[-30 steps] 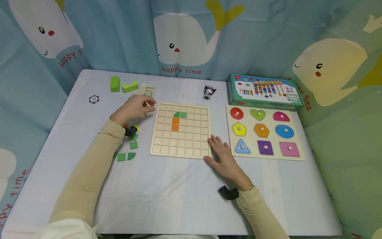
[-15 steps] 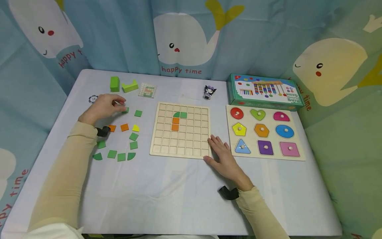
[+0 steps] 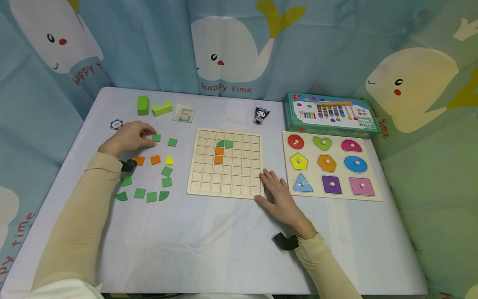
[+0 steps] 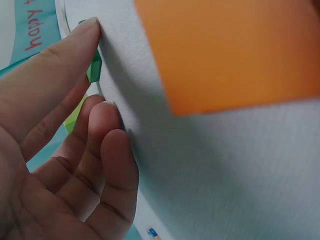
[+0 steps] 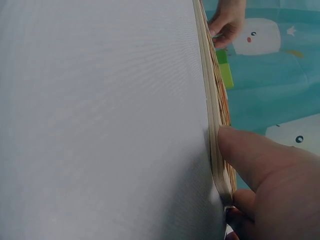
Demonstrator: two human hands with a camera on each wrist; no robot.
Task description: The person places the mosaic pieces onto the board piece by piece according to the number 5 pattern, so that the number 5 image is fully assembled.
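Observation:
In the head view, my left hand point(image 3: 128, 137) is low over the left side of the table. Its thumb and index finger stand apart on either side of a green square tile point(image 3: 156, 138); contact is hard to make out. The left wrist view shows an orange tile point(image 4: 235, 55) close to the camera, beside the hand's bent fingers. My right hand point(image 3: 281, 199) lies with extended fingers against the right edge of a wooden grid board point(image 3: 224, 189). Set in that board are a green quarter-round tile point(image 3: 220, 143), a green square point(image 3: 229, 144) and two orange squares point(image 3: 218, 155).
Several loose green tiles, a yellow quarter-round point(image 3: 169, 160) and orange squares lie left of the board. Behind them are green blocks point(image 3: 143, 106), a pattern card point(image 3: 184, 113) and a poker chip point(image 3: 116, 124). A figurine point(image 3: 260, 115), game box point(image 3: 332, 115) and knob puzzle point(image 3: 311, 166) stand right.
My left hand has moved left from beside the grid board to the green tile, uncovering the loose tiles and pattern card. The right hand has kept its place.

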